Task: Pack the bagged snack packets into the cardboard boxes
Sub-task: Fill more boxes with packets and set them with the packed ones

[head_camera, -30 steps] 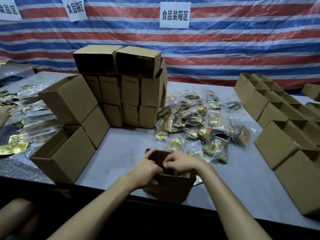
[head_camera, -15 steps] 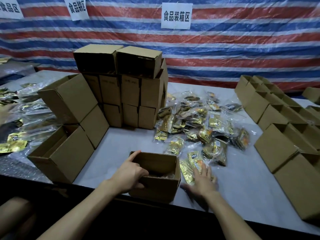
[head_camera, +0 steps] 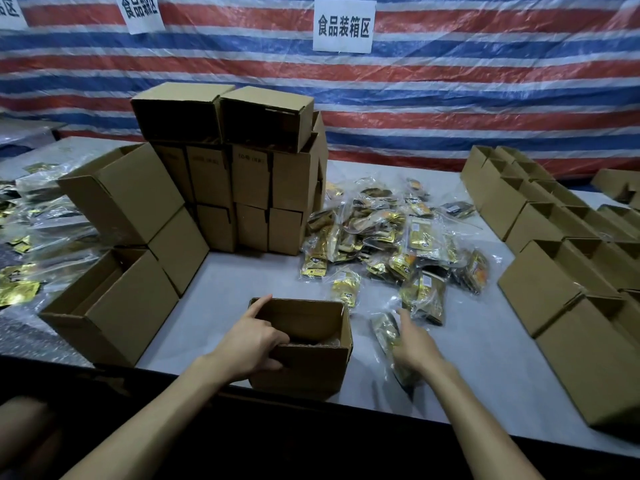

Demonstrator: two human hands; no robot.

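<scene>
An open cardboard box [head_camera: 311, 370] stands at the table's front edge, with something clear and bagged dimly visible inside. My left hand [head_camera: 254, 344] grips its near-left wall, thumb outside, forefinger pointing along the left rim. To the box's right lies a clear bag of gold snack packets [head_camera: 388, 332]. My right hand [head_camera: 414, 342] lies over that bag with straight fingers. Whether it holds the bag I cannot tell. Behind it spreads a pile of bagged snack packets [head_camera: 391, 237].
A stack of closed cardboard boxes [head_camera: 242, 181] rises behind. Open boxes lie on their sides at left [head_camera: 114, 303]. Rows of open boxes [head_camera: 561, 271] line the right side. More bagged packets [head_camera: 38, 233] cover the far left. A striped tarp hangs behind.
Both hands left the box's inside. The box slid left with my left hand on its wall. My right hand reached right onto a bag of packets beside the box.
</scene>
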